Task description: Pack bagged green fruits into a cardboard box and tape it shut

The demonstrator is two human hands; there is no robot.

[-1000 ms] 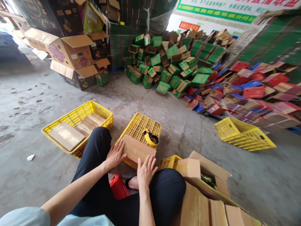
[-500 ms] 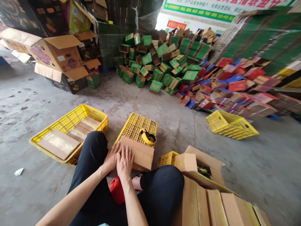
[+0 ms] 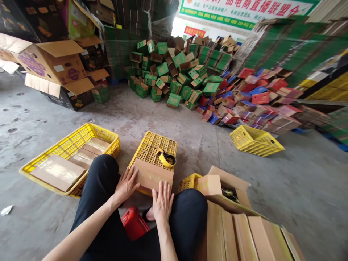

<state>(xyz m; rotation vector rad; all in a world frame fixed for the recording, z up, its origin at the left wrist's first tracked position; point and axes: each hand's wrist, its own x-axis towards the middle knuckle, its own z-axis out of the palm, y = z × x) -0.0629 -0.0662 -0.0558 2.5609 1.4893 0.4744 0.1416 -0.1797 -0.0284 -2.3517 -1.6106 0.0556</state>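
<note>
A closed brown cardboard box lies on an upturned yellow plastic crate in front of me. Fingers spread, my left hand rests at the box's left end. My right hand is also open, its fingertips at the near right edge of the box. Neither hand grips anything. Just beyond the box, a yellow and black tape dispenser sits on the crate. Between my legs is a red object, partly covered by my clothing.
To my left, a yellow crate holds several flat brown boxes. An open carton with dark contents and a row of cartons stand at my right. Another yellow crate lies farther right. Green boxes and red boxes are heaped behind.
Half a second ago my hands were together at the box's left end. My right hand has since moved right along its near edge. The view has turned right.
</note>
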